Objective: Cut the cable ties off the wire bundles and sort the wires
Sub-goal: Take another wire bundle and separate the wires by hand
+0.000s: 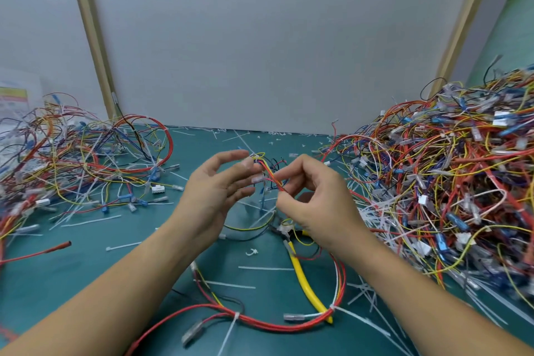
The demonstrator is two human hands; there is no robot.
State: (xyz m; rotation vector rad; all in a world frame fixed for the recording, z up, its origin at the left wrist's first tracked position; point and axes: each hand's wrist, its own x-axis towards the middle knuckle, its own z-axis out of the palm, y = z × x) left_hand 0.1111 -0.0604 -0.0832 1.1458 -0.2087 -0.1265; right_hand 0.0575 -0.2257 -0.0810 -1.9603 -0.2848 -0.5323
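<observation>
Over a teal table mat (pixel 72 274), a person's right hand (pixel 312 202) pinches the thin red and yellow strands of a small wire bundle (pixel 267 173), held up between both hands. The left hand (pixel 215 196) is spread, its nearly straight fingertips touching the bundle's clear plastic connectors. Yellow-handled cutters (pixel 303 277) lie below. Snipped white cable ties (pixel 83 221) litter the mat. A tangled heap (pixel 448 182) rises at right and a looser pile (pixel 81 159) sprawls at left.

Tangled red-yellow wire bundle (pixel 268 175) aloft
</observation>
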